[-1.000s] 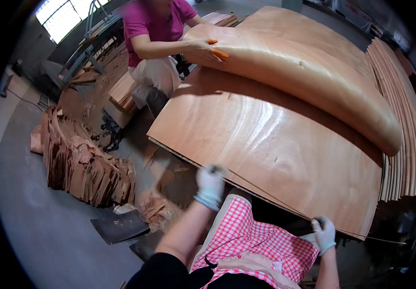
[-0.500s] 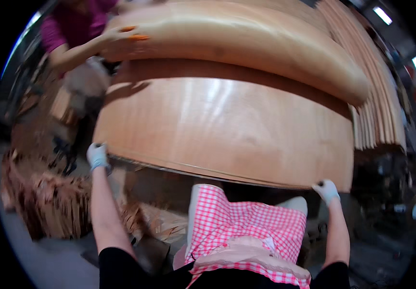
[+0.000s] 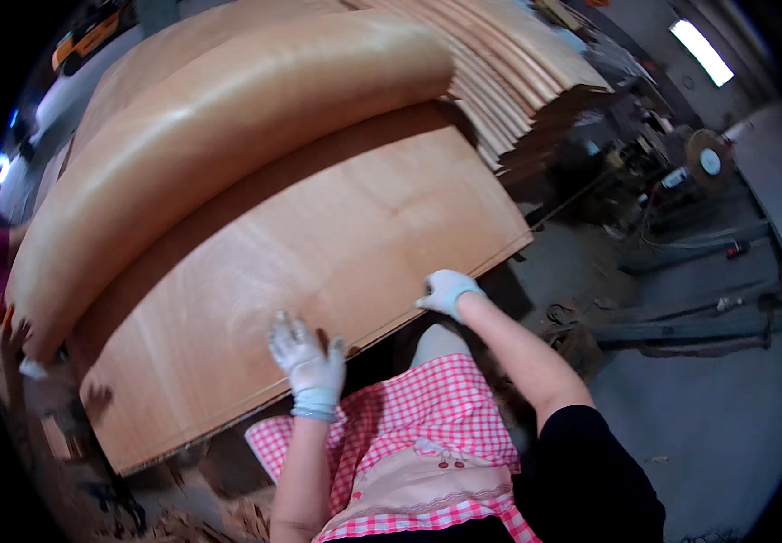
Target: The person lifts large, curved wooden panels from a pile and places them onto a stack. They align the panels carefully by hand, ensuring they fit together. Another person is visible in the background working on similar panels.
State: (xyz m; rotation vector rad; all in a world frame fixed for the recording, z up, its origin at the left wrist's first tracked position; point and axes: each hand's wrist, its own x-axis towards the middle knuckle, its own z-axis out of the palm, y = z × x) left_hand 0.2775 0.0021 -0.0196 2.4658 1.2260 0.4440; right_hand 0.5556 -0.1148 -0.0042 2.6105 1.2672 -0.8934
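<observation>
A large thin sheet of light brown wood veneer (image 3: 318,244) lies flat on a stack in front of me. My left hand (image 3: 308,356), in a pale glove, rests flat on the sheet near its front edge, fingers spread. My right hand (image 3: 446,291), also gloved, grips the front edge of the same sheet further right. Beyond it, another veneer sheet (image 3: 219,118) is folded over into a long rolled hump. At the far left, another person's hand (image 3: 6,326) holds the end of that hump.
A stack of veneer sheets (image 3: 508,81) rises at the back right. Machinery, a round disc (image 3: 707,161) and metal beams (image 3: 689,317) stand on the grey floor to the right. Veneer scraps (image 3: 192,525) lie on the floor at the lower left.
My view has swung right. My left hand moved from the sheet's left edge to its front edge near my body. The other person has slid to the far left rim.
</observation>
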